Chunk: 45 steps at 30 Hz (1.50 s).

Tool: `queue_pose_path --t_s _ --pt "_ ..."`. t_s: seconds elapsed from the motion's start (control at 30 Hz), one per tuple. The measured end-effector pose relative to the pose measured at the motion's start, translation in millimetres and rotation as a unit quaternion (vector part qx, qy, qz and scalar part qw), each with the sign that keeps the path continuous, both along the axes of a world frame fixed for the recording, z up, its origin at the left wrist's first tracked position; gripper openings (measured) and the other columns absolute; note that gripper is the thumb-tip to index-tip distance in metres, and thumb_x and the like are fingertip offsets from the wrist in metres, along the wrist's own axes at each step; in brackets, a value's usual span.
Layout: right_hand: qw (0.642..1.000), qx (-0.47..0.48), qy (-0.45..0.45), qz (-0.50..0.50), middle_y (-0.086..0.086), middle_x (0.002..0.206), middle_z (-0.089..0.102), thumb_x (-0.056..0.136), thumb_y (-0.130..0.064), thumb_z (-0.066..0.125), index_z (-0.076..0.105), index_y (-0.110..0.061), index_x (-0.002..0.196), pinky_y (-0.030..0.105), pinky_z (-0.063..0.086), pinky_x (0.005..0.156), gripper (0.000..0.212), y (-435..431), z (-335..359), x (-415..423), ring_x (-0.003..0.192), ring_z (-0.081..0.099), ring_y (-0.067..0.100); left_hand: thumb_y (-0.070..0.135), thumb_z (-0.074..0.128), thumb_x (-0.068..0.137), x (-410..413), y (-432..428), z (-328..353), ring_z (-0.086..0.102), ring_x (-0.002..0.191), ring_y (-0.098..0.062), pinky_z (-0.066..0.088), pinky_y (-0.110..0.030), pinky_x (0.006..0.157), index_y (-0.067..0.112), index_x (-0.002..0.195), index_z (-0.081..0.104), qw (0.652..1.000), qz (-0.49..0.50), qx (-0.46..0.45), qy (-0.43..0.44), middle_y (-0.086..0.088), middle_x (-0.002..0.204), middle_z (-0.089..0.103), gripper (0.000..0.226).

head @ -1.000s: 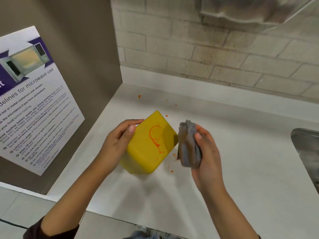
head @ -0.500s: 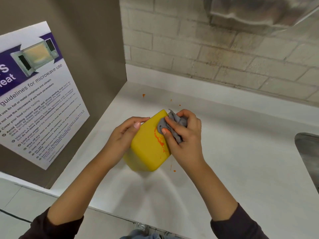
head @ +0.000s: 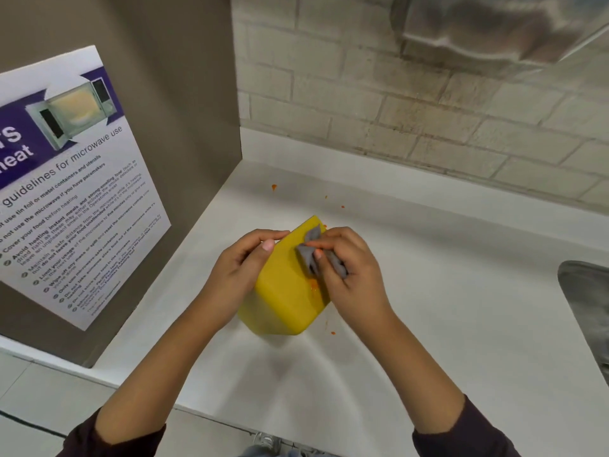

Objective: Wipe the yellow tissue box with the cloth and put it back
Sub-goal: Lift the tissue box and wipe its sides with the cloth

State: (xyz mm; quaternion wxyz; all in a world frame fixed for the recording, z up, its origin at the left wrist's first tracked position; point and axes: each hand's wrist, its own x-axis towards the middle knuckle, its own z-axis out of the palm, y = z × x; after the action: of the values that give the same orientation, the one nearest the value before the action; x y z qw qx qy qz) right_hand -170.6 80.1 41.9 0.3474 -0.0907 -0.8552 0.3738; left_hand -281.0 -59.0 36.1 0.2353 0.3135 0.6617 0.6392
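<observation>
Single head-worn view, aimed forward and down

The scene is seen from above and close in over the white counter (head: 428, 324); the brick wall (head: 428, 110) is faced ahead, a panel with a microwave poster (head: 69, 192) is caught at left, a sink edge (head: 586, 311) at right.

This is a shared kitchenette or break room, most likely in a workplace or institution rather than a home. A printed poster (head: 66, 192) fixed to a grey-brown side panel (head: 184, 103) shows a microwave with its door open and lists guidelines for microwave use. A white countertop (head: 445, 291) with a low upstand runs along a painted block wall (head: 379, 103), which is stained in patches. The metal rim of what seems to be a sink (head: 586, 311) shows at the right edge. Small orange food splatters (head: 274, 187) dot the countertop.
</observation>
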Motion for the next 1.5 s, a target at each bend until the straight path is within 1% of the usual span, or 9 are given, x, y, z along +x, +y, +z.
queue_pose_path --t_s 0.13,0.27,0.47,0.7,0.83,0.97,1.07,1.23,1.5 --pt "0.987 -0.139 -0.01 -0.079 -0.015 0.086 0.061 0.086 -0.009 0.06 0.063 -0.019 0.087 0.006 0.043 0.076 0.01 7.7 10.1 -10.8 0.085 0.057 -0.007 0.042 0.041 0.086 -1.3 1.0 -1.6 0.061 0.101 -0.001 0.047 -0.016 0.081 0.04 0.101 0.065 1.0 0.001 -0.02 0.004 0.02 0.105 0.068 0.028" --pt "0.998 -0.042 0.016 -0.034 -0.009 0.085 0.057 0.081 -0.011 0.064 0.064 -0.012 0.076 0.014 0.043 0.079 0.005 -13.9 6.6 -14.7 0.085 0.055 0.004 0.038 0.041 0.088 -0.2 2.8 -0.1 0.062 0.099 0.002 0.048 -0.011 0.082 0.039 0.097 0.066 1.0 0.015 -0.001 0.009 0.024 0.1 0.07 0.027" --pt "0.997 0.074 0.009 0.034 -0.005 0.102 0.053 0.083 -0.024 0.063 0.066 -0.012 0.086 0.018 0.038 0.085 0.013 -20.3 -18.4 15.9 0.093 0.052 0.015 0.035 0.04 0.089 -2.0 2.6 0.9 0.063 0.102 -0.003 0.048 -0.014 0.087 0.03 0.1 0.067 1.0 0.024 0.008 0.013 0.014 0.104 0.07 0.029" --pt "0.994 0.002 -0.042 -0.101 0.007 0.092 0.059 0.082 -0.015 0.061 0.062 -0.007 0.078 0.03 0.041 0.077 0.009 -9.5 0.5 -8.1 0.088 0.053 0.022 0.05 0.036 0.084 0.3 3.2 1.5 0.061 0.097 0.004 0.047 -0.014 0.077 0.044 0.098 0.062 0.999 0.035 -0.035 -0.001 0.023 0.104 0.065 0.03" --pt "0.997 0.065 -0.028 -0.027 0.004 0.092 0.058 0.08 -0.015 0.063 0.06 -0.008 0.074 0.031 0.038 0.075 0.009 -38.9 -3.6 -4.7 0.084 0.051 0.021 0.041 0.034 0.089 1.4 4.5 4.4 0.06 0.101 0.005 0.044 -0.008 0.086 0.036 0.1 0.064 0.999 0.041 -0.018 0.023 0.018 0.105 0.067 0.032" --pt "0.989 0.12 -0.009 0.086 -0.005 0.099 0.051 0.08 -0.019 0.063 0.061 -0.017 0.082 0.024 0.036 0.081 0.004 -29.5 -13.2 22.4 0.09 0.049 0.013 0.042 0.033 0.089 1.4 4.1 5.3 0.061 0.091 -0.006 0.047 -0.023 0.082 0.036 0.099 0.065 0.999 0.04 -0.021 0.021 0.015 0.097 0.068 0.034" --pt "0.997 0.074 -0.006 0.023 0.003 0.092 0.058 0.078 -0.016 0.064 0.063 -0.011 0.078 0.021 0.036 0.081 0.005 -0.2 -13.4 25.0 0.088 0.052 0.015 0.048 0.033 0.087 2.9 3.1 2.3 0.061 0.102 -0.008 0.048 -0.025 0.085 0.041 0.1 0.064 0.999 0.035 -0.034 0.005 0.015 0.109 0.066 0.035" --pt "0.994 -0.012 -0.022 -0.103 0.009 0.087 0.06 0.08 -0.01 0.06 0.06 -0.006 0.074 0.033 0.042 0.078 0.007 6.3 1.6 -7.5 0.085 0.055 0.025 0.052 0.033 0.087 10.2 4.3 -0.3 0.062 0.098 0.001 0.048 -0.019 0.081 0.049 0.098 0.064 0.999 0.02 -0.04 0.014 0.025 0.103 0.068 0.033" --pt "0.988 0.131 -0.015 0.079 0.002 0.093 0.056 0.082 -0.018 0.058 0.061 -0.011 0.078 0.031 0.037 0.076 0.009 -40.4 -7.4 9.9 0.086 0.05 0.02 0.044 0.033 0.092 6.5 3.9 2.7 0.061 0.094 0.002 0.044 -0.01 0.082 0.037 0.101 0.066 0.999 0.03 -0.01 0.032 0.021 0.095 0.07 0.036"
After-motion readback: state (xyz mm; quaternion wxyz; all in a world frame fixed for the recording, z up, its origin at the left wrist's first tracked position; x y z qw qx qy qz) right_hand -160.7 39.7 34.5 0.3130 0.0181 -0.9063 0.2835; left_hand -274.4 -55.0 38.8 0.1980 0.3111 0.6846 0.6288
